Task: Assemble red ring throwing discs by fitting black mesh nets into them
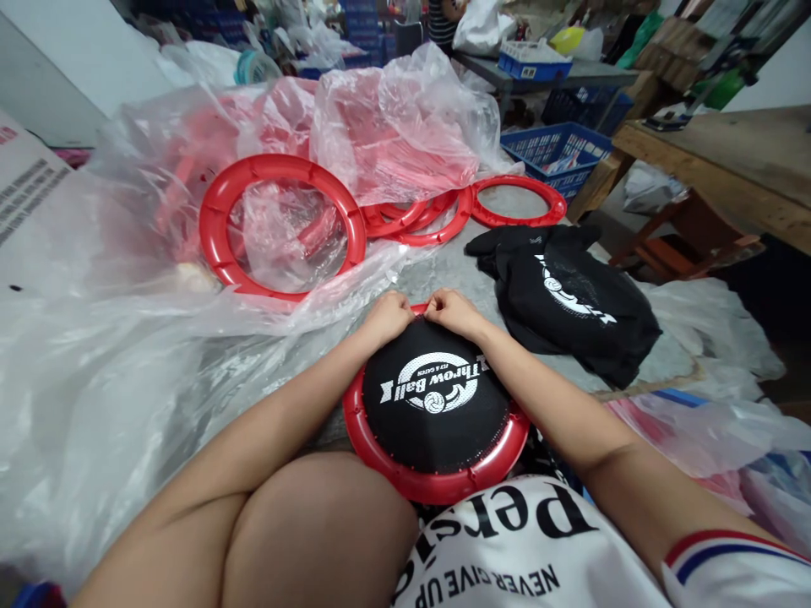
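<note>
A red plastic ring [437,487] rests against my lap, with black printed fabric [405,431] spread across its opening. White lettering on the fabric reads "Throw Ball". At the far rim, my left hand [391,317] pinches the fabric's edge. My right hand [453,311] is closed right beside it, also pinching the edge against the ring. The fingertips of both hands are partly hidden. Small white marks run along the fabric's border near the rim.
Another red ring [283,165] leans on clear plastic sheeting [139,338] full of red parts. A flat red ring [519,221] lies farther right. Black printed fabric pieces [570,295] are piled at right. Beyond stand a blue crate [561,139] and a wooden table [748,160].
</note>
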`<state>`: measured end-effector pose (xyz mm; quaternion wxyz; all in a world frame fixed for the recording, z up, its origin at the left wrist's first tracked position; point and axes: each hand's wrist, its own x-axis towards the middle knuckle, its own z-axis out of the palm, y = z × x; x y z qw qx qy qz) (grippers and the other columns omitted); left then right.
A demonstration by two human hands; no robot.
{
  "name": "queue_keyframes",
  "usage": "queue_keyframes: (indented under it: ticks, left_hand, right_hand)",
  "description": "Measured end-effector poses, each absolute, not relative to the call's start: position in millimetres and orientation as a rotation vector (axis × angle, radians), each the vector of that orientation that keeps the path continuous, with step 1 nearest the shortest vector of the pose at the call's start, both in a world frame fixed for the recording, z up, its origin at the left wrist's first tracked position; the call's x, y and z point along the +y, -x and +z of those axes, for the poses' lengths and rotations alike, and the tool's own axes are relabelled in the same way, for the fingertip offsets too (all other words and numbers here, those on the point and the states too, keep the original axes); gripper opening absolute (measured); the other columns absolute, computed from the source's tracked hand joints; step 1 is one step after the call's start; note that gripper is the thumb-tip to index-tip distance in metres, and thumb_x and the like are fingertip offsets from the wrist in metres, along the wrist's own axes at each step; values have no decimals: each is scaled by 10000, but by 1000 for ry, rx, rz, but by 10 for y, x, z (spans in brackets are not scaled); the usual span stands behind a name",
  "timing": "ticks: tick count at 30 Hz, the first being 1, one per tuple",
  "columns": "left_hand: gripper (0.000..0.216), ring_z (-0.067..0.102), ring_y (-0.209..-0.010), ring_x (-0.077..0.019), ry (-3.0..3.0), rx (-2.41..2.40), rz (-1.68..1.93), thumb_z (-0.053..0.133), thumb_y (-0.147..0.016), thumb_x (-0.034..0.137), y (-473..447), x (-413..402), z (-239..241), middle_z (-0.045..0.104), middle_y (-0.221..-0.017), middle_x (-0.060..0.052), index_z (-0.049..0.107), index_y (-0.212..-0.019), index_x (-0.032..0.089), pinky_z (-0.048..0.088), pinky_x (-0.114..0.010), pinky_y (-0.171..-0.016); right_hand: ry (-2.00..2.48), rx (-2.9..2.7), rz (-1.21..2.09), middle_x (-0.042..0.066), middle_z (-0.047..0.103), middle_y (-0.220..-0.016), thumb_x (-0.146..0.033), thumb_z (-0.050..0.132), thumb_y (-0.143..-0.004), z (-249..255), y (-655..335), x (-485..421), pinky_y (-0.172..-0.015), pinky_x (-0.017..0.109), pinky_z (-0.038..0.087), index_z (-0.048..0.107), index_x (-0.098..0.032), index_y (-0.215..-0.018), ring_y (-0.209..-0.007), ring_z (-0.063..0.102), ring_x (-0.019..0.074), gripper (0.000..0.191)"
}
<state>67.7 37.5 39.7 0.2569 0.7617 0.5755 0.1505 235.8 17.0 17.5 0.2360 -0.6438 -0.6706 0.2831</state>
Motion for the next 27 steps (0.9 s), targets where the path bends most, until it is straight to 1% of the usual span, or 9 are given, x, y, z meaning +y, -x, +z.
queue_keyframes:
  ticks: [3,5,9,11,13,17,20,23,27]
  left_hand:
    - [149,625,-785,-197,-2030,1603,347,613,-771,113,-694,393,429,686,-813,-44,578,-648,190,438,-281,-700]
    - [143,648,-802,-210,-2028,1627,322,591,-790,103,-716,384,449,707,-815,-60,610,-675,186,454,-286,-717]
    - [152,672,-947,-225,-2151,1664,320,558,-830,81,-752,330,453,739,-1006,-108,668,-770,167,478,-285,-813]
    - [149,666,-996,-227,-2198,1679,337,551,-849,89,-758,304,433,731,-1075,-120,678,-816,161,481,-287,-846]
    - [129,661,-1006,-229,-2210,1687,357,560,-856,110,-758,292,412,723,-1097,-122,678,-839,159,483,-291,-848]
    - [106,654,-953,-210,-2197,1668,362,578,-847,127,-731,309,411,719,-1043,-93,655,-789,172,480,-281,-818]
    - [134,637,-855,-189,-2154,1604,357,571,-841,139,-691,331,439,709,-937,-59,619,-725,184,468,-273,-753]
    - [142,619,-802,-184,-2136,1559,384,585,-831,153,-667,338,448,696,-887,-49,595,-693,188,454,-275,-713]
    - [156,629,-826,-193,-2162,1547,418,590,-822,139,-673,345,402,704,-918,-68,615,-674,183,480,-288,-769]
  right_hand:
    - [1813,-1829,780,5,666,-720,-204,601,-783,194,-2342,173,-619,229,362,679,-175,-746,-696,541,136,91]
    - [1840,-1838,770,12,681,-732,-214,603,-782,216,-2330,170,-610,232,358,682,-174,-743,-688,542,136,97]
    - [1825,-1895,720,39,725,-815,-195,580,-787,254,-2317,159,-639,237,375,676,-167,-721,-722,568,139,120]
    - [1816,-1914,715,39,721,-796,-187,584,-779,259,-2318,159,-643,239,374,677,-165,-721,-726,573,142,112]
    - [1822,-1909,721,30,705,-756,-192,599,-772,252,-2321,163,-632,240,366,675,-166,-720,-713,570,141,96]
    - [1830,-1880,757,18,692,-737,-221,625,-772,219,-2331,176,-613,232,362,661,-172,-705,-693,568,134,90]
    - [1834,-1872,740,21,710,-782,-225,639,-771,200,-2341,183,-631,228,377,648,-177,-689,-714,579,136,96]
    - [1821,-1877,742,22,718,-805,-228,664,-761,200,-2343,193,-648,229,392,642,-178,-675,-726,586,138,102]
    - [1904,-1831,784,9,690,-736,-239,649,-785,201,-2328,210,-647,241,403,683,-179,-756,-695,578,149,75]
